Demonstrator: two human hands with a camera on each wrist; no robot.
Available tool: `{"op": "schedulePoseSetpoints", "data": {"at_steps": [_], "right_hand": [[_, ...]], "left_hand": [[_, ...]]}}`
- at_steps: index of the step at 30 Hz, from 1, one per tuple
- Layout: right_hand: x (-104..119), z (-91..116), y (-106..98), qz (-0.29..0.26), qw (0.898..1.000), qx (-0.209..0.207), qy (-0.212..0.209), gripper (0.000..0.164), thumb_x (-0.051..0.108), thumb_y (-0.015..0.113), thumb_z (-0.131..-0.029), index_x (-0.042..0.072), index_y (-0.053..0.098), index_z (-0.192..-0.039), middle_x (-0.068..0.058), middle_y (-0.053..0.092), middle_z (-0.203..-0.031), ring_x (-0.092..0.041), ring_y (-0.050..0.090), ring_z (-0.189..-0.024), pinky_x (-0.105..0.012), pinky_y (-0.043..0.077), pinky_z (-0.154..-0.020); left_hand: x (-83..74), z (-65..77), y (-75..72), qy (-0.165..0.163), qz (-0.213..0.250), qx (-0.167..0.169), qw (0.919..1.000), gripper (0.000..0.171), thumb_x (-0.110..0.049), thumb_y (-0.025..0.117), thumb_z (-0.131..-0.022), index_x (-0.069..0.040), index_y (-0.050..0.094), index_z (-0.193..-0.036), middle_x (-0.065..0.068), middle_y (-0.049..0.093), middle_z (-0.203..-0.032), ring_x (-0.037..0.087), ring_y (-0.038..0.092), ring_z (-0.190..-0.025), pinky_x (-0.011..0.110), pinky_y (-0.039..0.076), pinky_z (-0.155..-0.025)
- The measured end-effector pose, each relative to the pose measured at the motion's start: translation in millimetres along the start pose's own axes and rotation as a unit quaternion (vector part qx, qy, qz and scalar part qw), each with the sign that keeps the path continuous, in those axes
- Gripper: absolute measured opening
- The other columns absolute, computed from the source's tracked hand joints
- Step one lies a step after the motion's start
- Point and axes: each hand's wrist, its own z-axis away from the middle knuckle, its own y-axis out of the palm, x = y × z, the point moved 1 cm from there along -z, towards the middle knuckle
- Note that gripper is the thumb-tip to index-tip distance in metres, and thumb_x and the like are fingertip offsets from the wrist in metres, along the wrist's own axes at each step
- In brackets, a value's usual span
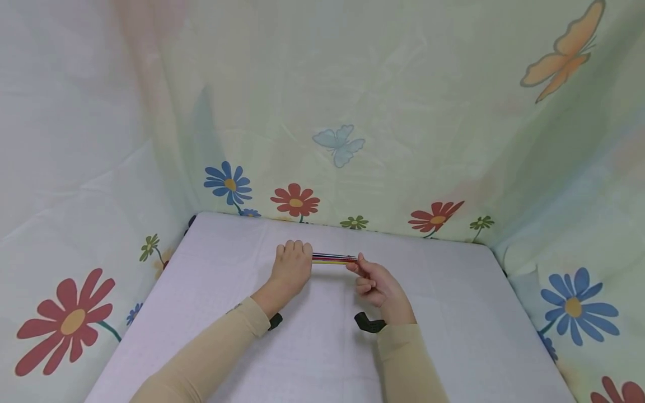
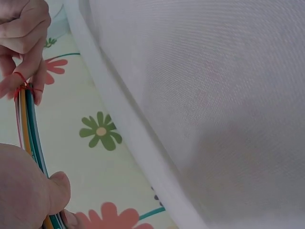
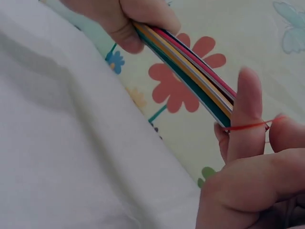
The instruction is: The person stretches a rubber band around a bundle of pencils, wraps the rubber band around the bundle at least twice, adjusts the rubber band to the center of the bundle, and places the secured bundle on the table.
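A bundle of thin, pencil-like coloured sticks (image 1: 332, 258) is held level above the table between the two hands. The left hand (image 1: 292, 266) grips one end with its fingers curled round it. At the other end is the right hand (image 1: 379, 284), where a thin red rubber band (image 3: 245, 127) stretches across a finger and is pinched near the thumb. In the left wrist view the red band appears wound around the bundle's end. Green, yellow, white, pink and dark sticks show in the right wrist view. The far end is hidden in the left fist.
A white cloth covers the table (image 1: 468, 313). Around it hangs a pale fabric backdrop (image 1: 282, 101) printed with flowers and butterflies. Black straps or mounts (image 1: 369, 323) show at the wrists, below beige sleeves.
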Motion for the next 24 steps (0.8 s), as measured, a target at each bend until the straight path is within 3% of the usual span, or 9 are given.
{"op": "schedulePoseSetpoints", "data": {"at_steps": [3,8,14,20,24], "right_hand": [[5.6,-0.5,0.4,0.077,0.997,0.002,-0.002,0.030,0.035,0.051,-0.114,0.010,0.066,-0.108,0.002,0.078,-0.087,0.001,0.034,-0.041,-0.013,0.031,-0.043],[10.0,-1.7,1.0,0.156,0.988,-0.011,-0.008,0.031,0.035,0.053,-0.114,0.005,0.061,-0.115,0.000,0.074,-0.082,0.001,0.033,-0.042,-0.014,0.033,-0.043],[12.3,-1.9,2.0,0.244,0.969,-0.019,-0.022,0.030,0.029,0.053,-0.114,0.000,0.059,-0.121,0.004,0.064,-0.071,0.000,0.033,-0.042,-0.016,0.035,-0.043],[14.5,-1.5,5.4,0.297,0.953,-0.033,-0.046,0.028,0.026,0.061,-0.110,0.002,0.059,-0.124,0.003,0.060,-0.069,-0.005,0.035,-0.045,-0.021,0.039,-0.047],[11.9,-1.1,8.5,0.309,0.947,-0.059,-0.060,0.030,0.029,0.065,-0.108,0.006,0.061,-0.127,0.000,0.067,-0.075,-0.009,0.043,-0.048,-0.024,0.048,-0.053]], "left_hand": [[0.0,0.6,-1.3,0.005,0.001,-0.001,1.0000,0.017,-0.021,0.062,-0.107,-0.008,0.052,-0.104,0.009,0.056,-0.097,0.026,0.050,-0.093,0.040,0.038,-0.079],[0.3,1.2,-2.2,0.014,-0.006,0.004,0.9999,0.017,-0.021,0.063,-0.108,-0.008,0.052,-0.104,0.008,0.056,-0.096,0.025,0.049,-0.090,0.038,0.037,-0.077],[1.3,1.0,-0.2,0.027,-0.004,0.014,0.9995,0.017,-0.023,0.060,-0.109,-0.008,0.053,-0.106,0.008,0.057,-0.098,0.024,0.050,-0.092,0.038,0.037,-0.079],[1.7,1.1,-0.3,0.038,0.000,0.012,0.9992,0.019,-0.025,0.062,-0.109,-0.008,0.053,-0.108,0.008,0.057,-0.099,0.025,0.049,-0.092,0.039,0.037,-0.079],[1.2,2.1,-1.1,0.034,0.010,0.012,0.9993,0.018,-0.024,0.061,-0.109,-0.008,0.053,-0.107,0.008,0.056,-0.097,0.025,0.049,-0.091,0.038,0.037,-0.078]]}}
